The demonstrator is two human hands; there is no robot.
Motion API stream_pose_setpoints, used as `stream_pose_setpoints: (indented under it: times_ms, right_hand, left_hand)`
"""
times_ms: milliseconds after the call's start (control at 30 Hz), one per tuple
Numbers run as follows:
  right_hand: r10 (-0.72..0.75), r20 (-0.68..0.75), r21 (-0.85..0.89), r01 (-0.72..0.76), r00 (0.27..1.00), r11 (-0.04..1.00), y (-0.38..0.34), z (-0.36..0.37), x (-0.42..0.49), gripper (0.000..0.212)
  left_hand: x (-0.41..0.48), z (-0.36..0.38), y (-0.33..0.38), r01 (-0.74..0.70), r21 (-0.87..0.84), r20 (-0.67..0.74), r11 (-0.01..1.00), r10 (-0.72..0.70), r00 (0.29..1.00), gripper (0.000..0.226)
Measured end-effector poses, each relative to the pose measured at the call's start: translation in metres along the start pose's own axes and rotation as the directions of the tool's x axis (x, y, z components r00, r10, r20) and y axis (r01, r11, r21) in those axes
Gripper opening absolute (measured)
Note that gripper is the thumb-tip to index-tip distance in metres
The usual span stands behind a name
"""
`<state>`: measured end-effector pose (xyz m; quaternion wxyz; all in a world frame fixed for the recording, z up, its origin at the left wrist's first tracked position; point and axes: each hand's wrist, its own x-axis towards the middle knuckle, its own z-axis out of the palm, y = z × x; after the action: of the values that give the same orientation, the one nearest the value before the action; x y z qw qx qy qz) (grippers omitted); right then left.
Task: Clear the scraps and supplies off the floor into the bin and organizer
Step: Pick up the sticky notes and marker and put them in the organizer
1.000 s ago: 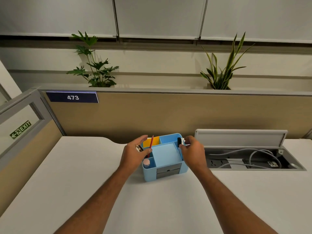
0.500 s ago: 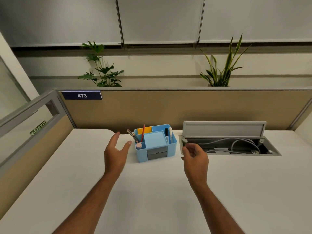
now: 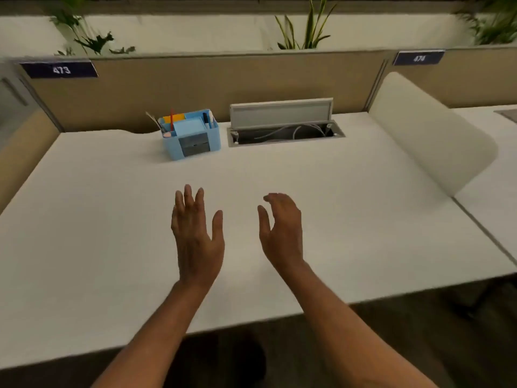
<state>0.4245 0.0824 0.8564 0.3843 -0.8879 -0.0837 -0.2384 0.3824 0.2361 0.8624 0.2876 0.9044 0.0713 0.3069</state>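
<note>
White desk point(image 3: 307, 177): one blue organizer point(image 3: 192, 134); left hand point(image 3: 195, 231), right hand point(image 3: 281, 231) spread, empty

We count one light-blue plastic desk organizer point(image 3: 191, 135), two dark-blue number plates point(image 3: 60, 70), three leafy green plants point(image 3: 303, 29), and two bare hands point(image 3: 195, 231).

the organizer point(image 3: 191, 137) stands on the worktop point(image 3: 349, 219) near its back edge, left of centre, with pens upright in its compartments. just right of it an open cable hatch point(image 3: 285, 133) is set into the worktop, its lid point(image 3: 281, 112) raised behind it. a partition point(image 3: 212, 85) runs behind both, plants point(image 3: 303, 29) beyond it. a side divider point(image 3: 428, 130) stands at the right. both hands hover before the organizer, well apart from it, left hand point(image 3: 197, 233) beside right hand point(image 3: 281, 231).
</note>
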Motion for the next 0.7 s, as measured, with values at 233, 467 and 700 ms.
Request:
stream_pose_setpoints:
  times_ms: [233,467,700]
  right_hand:
    - [0.023,0.088,-0.108,-0.014,0.996,0.994,0.034,-0.098,-0.129,0.038]
    - [0.139,0.191,-0.187,-0.103,0.972,0.977,0.096,-0.163,-0.252,0.036]
    - [0.343,0.319,-0.287,-0.255,0.883,0.923,0.218,-0.182,-0.380,0.035]
  left_hand:
    - [-0.137,-0.034,0.039,-0.116,-0.043,0.036,0.992,0.118,0.992,0.060]
    - [-0.328,-0.025,0.061,0.028,-0.116,0.285,0.993,0.006,0.958,0.047]
    - [-0.478,0.043,0.056,0.320,0.076,0.506,0.944,-0.313,0.804,0.034]
